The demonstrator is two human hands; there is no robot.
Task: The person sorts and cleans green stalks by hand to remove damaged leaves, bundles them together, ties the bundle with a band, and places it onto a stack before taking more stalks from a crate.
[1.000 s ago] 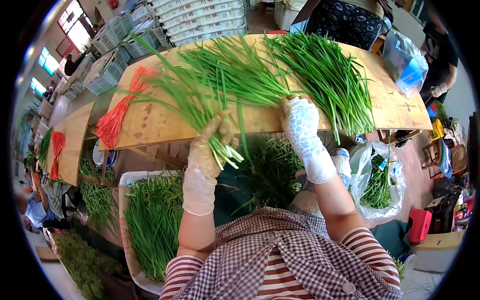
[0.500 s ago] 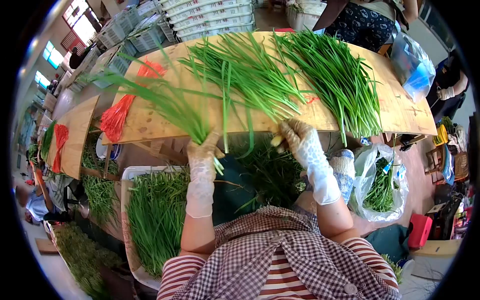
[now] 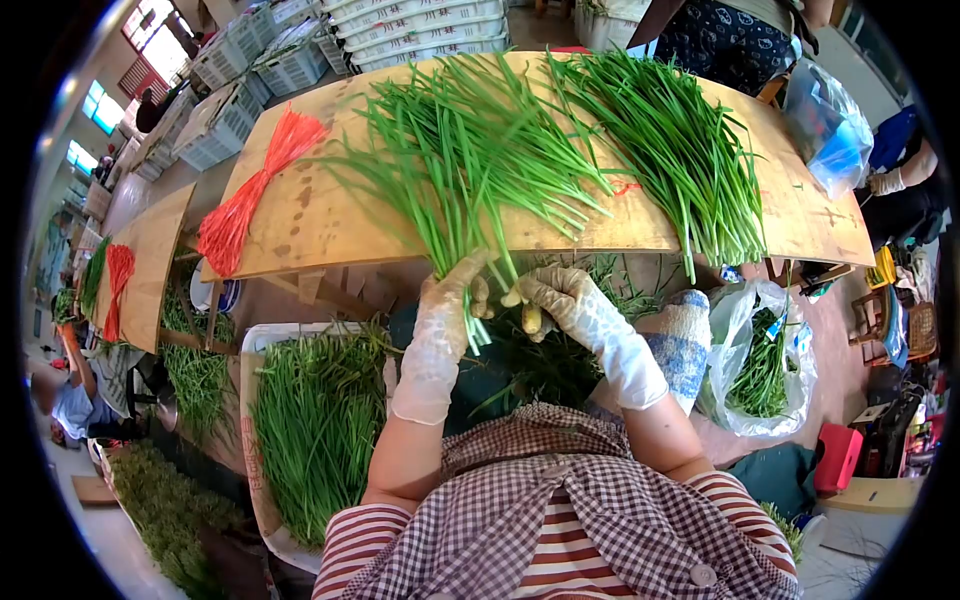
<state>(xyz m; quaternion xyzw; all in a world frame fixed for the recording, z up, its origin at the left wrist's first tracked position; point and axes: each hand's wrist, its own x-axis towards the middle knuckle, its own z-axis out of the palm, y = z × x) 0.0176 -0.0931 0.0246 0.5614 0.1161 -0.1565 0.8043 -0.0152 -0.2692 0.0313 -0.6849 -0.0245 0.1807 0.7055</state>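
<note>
My left hand (image 3: 457, 292), in a stained translucent glove, is closed around the pale stem ends of some long green leaves (image 3: 430, 215), whose tips fan out over the table. Close beside it on the right, my gloved right hand (image 3: 555, 300) pinches with thumb and fingers at the lower end of a green stalk. A loose pile of green leaves (image 3: 550, 170) lies on the wooden table (image 3: 320, 225), beyond both hands. To its right rests a thicker bunch (image 3: 690, 160). Red ties (image 3: 245, 205) lie at the table's left side.
A white-rimmed crate of greens (image 3: 310, 430) stands at my lower left, a plastic bag of greens (image 3: 760, 370) at the right. Stacked white crates (image 3: 420, 30) are behind the table. A person (image 3: 720, 45) stands at the far side; others are at the left and right edges.
My left hand has moved right with its leaves, which now overlap the middle pile. My right hand left that pile's stem ends and came down and left, beside my left hand.
</note>
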